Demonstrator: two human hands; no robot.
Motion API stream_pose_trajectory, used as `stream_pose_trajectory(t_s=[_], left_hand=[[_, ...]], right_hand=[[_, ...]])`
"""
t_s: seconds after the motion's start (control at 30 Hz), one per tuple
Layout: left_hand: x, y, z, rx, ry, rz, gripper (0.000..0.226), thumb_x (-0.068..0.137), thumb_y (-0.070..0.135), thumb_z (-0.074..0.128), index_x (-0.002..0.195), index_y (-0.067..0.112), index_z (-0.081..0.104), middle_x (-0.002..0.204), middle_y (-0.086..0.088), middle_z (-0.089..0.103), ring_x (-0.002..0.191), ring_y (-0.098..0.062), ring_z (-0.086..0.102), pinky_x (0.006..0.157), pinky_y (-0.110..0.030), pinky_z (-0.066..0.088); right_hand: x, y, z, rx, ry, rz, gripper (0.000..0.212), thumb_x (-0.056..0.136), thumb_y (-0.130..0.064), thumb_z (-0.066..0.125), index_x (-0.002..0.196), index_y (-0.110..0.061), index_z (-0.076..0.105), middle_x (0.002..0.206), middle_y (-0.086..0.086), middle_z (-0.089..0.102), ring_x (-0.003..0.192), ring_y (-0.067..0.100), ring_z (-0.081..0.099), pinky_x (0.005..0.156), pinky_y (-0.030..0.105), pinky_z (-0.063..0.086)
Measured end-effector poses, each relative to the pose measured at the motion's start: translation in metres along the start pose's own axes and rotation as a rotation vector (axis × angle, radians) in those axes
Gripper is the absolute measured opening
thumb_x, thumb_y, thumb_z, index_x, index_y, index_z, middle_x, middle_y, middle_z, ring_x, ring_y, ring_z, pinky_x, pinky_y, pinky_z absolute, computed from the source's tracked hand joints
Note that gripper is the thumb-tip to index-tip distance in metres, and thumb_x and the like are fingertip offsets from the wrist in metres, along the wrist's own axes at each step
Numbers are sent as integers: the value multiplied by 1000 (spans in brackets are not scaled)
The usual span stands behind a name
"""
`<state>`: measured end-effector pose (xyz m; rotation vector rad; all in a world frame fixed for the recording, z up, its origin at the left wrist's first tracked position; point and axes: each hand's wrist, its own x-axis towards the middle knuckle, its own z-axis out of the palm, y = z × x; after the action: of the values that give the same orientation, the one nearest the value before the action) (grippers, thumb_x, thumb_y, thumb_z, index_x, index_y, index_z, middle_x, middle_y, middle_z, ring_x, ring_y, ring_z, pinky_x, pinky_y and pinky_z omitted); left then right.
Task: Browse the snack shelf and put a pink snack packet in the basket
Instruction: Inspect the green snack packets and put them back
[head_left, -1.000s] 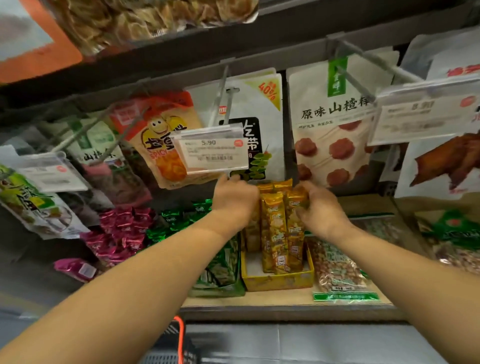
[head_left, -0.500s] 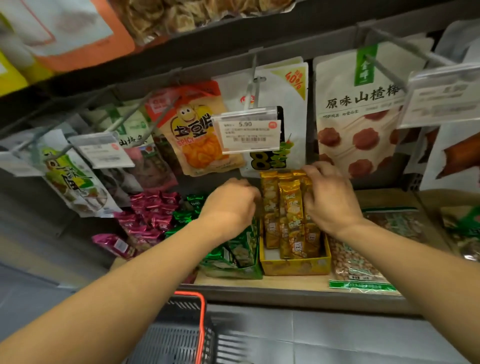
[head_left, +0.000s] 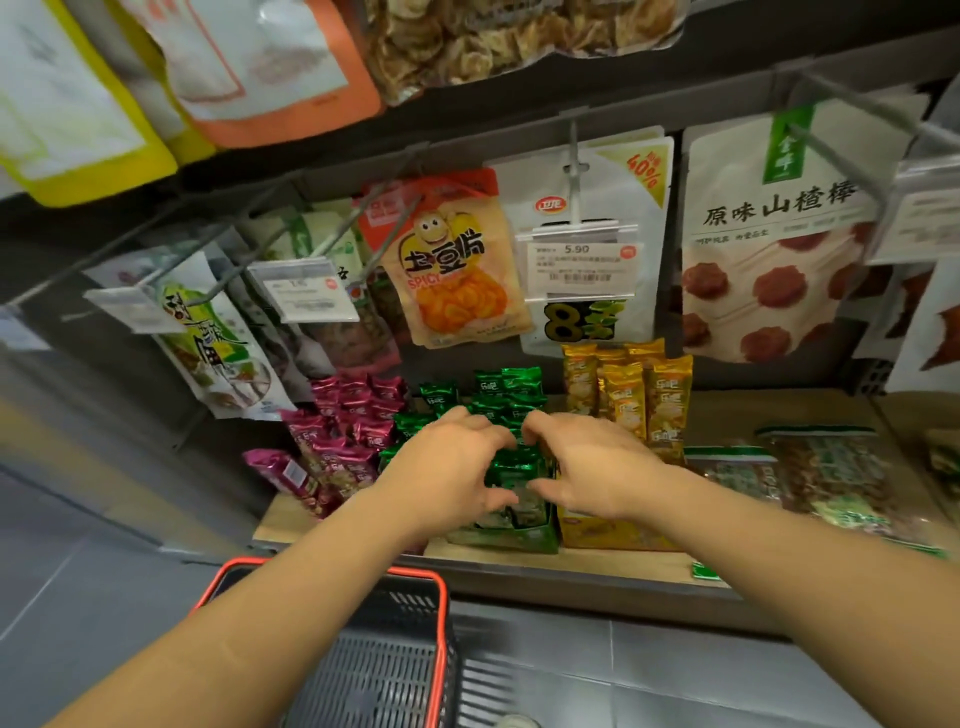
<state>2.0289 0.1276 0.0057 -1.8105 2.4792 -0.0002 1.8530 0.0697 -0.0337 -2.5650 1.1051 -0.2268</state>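
Note:
Several pink snack packets lie piled on the wooden shelf, left of a green box of green packets. My left hand and my right hand meet over the green box, fingers and thumbs curved round a bunch of green packets between them. The pink pile sits just left of my left hand, untouched. Below my left forearm is the dark basket with a red rim; nothing shows in the part of its mesh that I can see.
Yellow packets stand in a yellow box right of the green one. Clear bags of nuts lie further right. Hanging bags and price tags on metal hooks jut out above the shelf. Grey floor tiles lie below.
Both hands have moved left, off the yellow packets and onto the green ones. The view has tilted down, so more of the basket shows.

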Motion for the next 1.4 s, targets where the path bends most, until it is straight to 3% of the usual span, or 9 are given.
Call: stream_pose_trajectory(t_s=[0.23, 0.5, 0.63, 0.77, 0.93, 1.03, 1.13, 1.23, 1.4], left_hand=[[-20, -23, 8, -88, -73, -68, 68, 79, 49, 73, 136, 21, 49, 121, -3, 65, 111, -23, 57, 92, -31, 44], [-12, -23, 18, 13, 1, -78, 37, 88, 36, 64, 119, 15, 61, 114, -7, 64, 110, -27, 55, 91, -38, 46], [-12, -14, 1, -72, -66, -73, 45, 84, 37, 69, 123, 17, 62, 118, -6, 65, 111, -25, 57, 90, -34, 46], [-26, -8, -49, -334, -59, -97, 28, 86, 32, 71, 113, 24, 71, 108, 4, 73, 98, -11, 66, 88, -25, 51], [-68, 32, -119, -1222, 39, -95, 26, 86, 52, 57, 90, 32, 73, 84, 6, 74, 77, -19, 73, 64, -21, 55], [-95, 64, -129, -1229, 168, -30, 20, 81, 54, 63, 92, 39, 70, 82, 10, 71, 68, -18, 72, 61, -23, 56], [-108, 83, -133, -1265, 364, -103, 14, 91, 34, 63, 81, 35, 72, 71, 10, 69, 61, -19, 70, 56, -26, 57], [-117, 97, -137, -1373, 455, -183, 24, 94, 20, 60, 76, 24, 75, 70, 6, 70, 61, -14, 68, 57, -23, 56], [-118, 114, -144, -1522, 595, -223, 25, 94, 14, 57, 80, 11, 77, 83, -9, 74, 71, -14, 67, 62, -22, 53]], right_hand=[[4, -13, 16, -269, 58, -103, 43, 98, -49, 44, 136, -29, 44, 112, 5, 68, 97, 30, 65, 66, 37, 50], [-7, -39, -48, -43, 172, -48, 28, 97, -31, 54, 123, -22, 54, 110, 5, 67, 101, 28, 61, 82, 42, 52], [-41, -60, -86, 39, 297, -71, 28, 96, -32, 57, 122, -24, 57, 97, 0, 69, 84, 18, 62, 68, 32, 49], [-80, -79, -102, 68, 269, -43, 24, 96, -32, 56, 119, -26, 58, 81, -12, 61, 60, -1, 48, 53, 20, 38], [-113, -96, -120, 395, 349, 101, 18, 92, -19, 63, 108, -28, 61, 99, -8, 64, 86, 7, 59, 78, 26, 48], [-130, -109, -123, 824, 360, 149, 18, 89, -12, 66, 102, -22, 59, 97, 3, 66, 85, 14, 60, 81, 40, 52], [-144, -117, -120, 1090, 337, 177, 23, 90, -25, 66, 110, -28, 56, 102, 3, 69, 92, 17, 66, 79, 32, 53], [-152, -122, -119, 1096, 240, 110, 27, 91, -41, 57, 118, -38, 58, 114, -7, 69, 106, 7, 64, 92, 25, 51], [-160, -128, -132, 1089, 114, -23, 33, 92, -37, 58, 122, -23, 60, 102, -2, 71, 91, 12, 68, 77, 25, 54]])
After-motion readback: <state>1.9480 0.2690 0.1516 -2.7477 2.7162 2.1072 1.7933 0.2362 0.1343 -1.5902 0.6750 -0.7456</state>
